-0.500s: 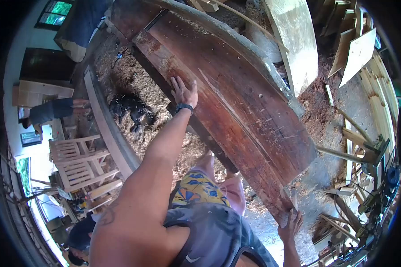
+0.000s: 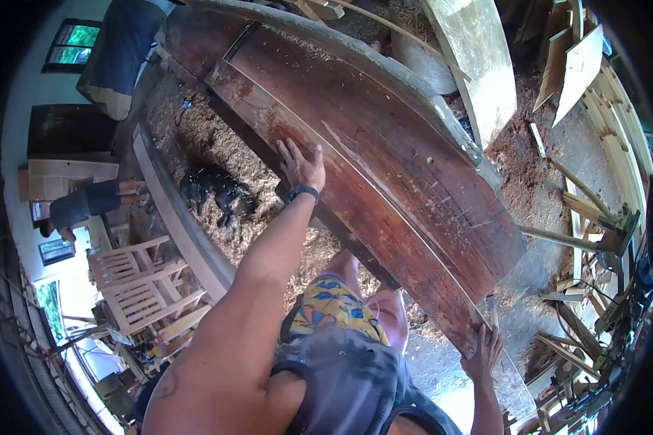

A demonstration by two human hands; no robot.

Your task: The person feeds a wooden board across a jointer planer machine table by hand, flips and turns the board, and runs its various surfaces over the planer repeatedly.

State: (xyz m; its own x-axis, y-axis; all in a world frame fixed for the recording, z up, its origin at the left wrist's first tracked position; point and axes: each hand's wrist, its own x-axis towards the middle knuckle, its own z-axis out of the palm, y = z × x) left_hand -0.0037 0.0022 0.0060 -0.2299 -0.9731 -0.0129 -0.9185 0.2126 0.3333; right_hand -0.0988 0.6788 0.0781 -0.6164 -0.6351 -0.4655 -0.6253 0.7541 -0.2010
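A long reddish-brown wooden plank [image 2: 384,210] runs diagonally in front of me, alongside a wider, scratched slab [image 2: 413,159] of the same colour. My left hand [image 2: 302,168] rests on the plank's face near its left edge, fingers apart and palm down, with a dark band at the wrist. At the near end, my right hand [image 2: 482,351] grips the plank's corner, its fingers bent over the edge. A thin pale line marks the plank's long edge next to the slab. What supports the plank is mostly hidden.
Shavings [image 2: 214,148] cover the floor at left, with a dark shape [image 2: 218,196] lying in them. Slatted wooden furniture [image 2: 141,275] and a person [image 2: 87,205] stand farther left. A large pale slab [image 2: 479,69] leans beyond; stacked boards [image 2: 617,145] line the right.
The plank's edge next to the slab now shows a clearer line, and its near end has shifted slightly. My right hand has moved a little up with it; the left stays on the plank.
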